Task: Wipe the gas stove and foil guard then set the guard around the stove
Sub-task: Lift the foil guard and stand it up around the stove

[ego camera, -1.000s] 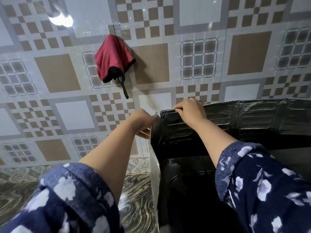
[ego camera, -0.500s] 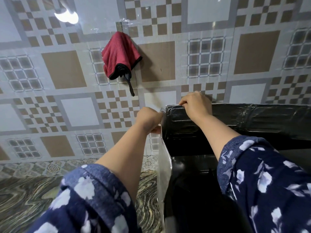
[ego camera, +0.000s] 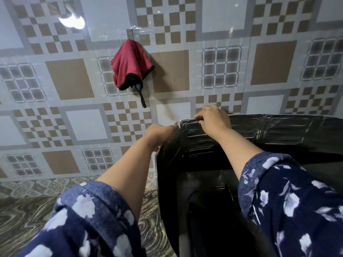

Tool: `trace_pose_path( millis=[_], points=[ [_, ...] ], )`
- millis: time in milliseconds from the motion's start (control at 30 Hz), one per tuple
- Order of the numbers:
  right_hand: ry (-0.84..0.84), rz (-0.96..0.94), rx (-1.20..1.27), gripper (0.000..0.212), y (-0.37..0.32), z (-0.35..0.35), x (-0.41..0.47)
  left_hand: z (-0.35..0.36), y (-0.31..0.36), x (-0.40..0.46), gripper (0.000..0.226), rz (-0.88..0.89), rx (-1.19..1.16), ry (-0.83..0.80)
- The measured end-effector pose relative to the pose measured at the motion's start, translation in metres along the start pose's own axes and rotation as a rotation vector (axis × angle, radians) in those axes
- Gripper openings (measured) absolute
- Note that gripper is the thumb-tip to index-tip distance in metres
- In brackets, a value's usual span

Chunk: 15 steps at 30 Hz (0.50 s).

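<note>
Gripping foil guard [ego camera: 278, 130] rim: both hands.

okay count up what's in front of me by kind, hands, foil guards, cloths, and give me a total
Hands: 2, the left hand and the right hand, both gripping the guard's top edge
Foil guards: 1, the foil guard
Cloths: 1, the red cloth hanging on the wall
Total: 4

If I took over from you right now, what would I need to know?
Left hand: grips the foil guard's top edge at the left corner.
Right hand: fingers curled over the back panel's top edge.
The guard stands upright against the tiled wall, bent around the dark stove below.
Red cloth hangs on the wall, so wiping seems finished.
Left: settle the guard's corner and let go.
</note>
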State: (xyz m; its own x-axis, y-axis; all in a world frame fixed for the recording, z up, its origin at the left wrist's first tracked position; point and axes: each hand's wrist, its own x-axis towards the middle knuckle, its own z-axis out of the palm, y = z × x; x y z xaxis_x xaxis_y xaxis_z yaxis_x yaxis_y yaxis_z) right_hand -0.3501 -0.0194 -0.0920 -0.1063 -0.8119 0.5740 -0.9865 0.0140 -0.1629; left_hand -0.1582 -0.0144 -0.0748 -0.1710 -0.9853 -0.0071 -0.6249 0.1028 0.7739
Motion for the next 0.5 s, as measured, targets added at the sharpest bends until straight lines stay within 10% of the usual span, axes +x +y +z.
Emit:
trace_pose_path(
  millis=[500],
  points=[
    [-0.215,0.084,-0.026,0.038,-0.015,-0.019,-0.026,-0.022,-0.001,-0.033,0.054,0.23,0.316,-0.053]
  ],
)
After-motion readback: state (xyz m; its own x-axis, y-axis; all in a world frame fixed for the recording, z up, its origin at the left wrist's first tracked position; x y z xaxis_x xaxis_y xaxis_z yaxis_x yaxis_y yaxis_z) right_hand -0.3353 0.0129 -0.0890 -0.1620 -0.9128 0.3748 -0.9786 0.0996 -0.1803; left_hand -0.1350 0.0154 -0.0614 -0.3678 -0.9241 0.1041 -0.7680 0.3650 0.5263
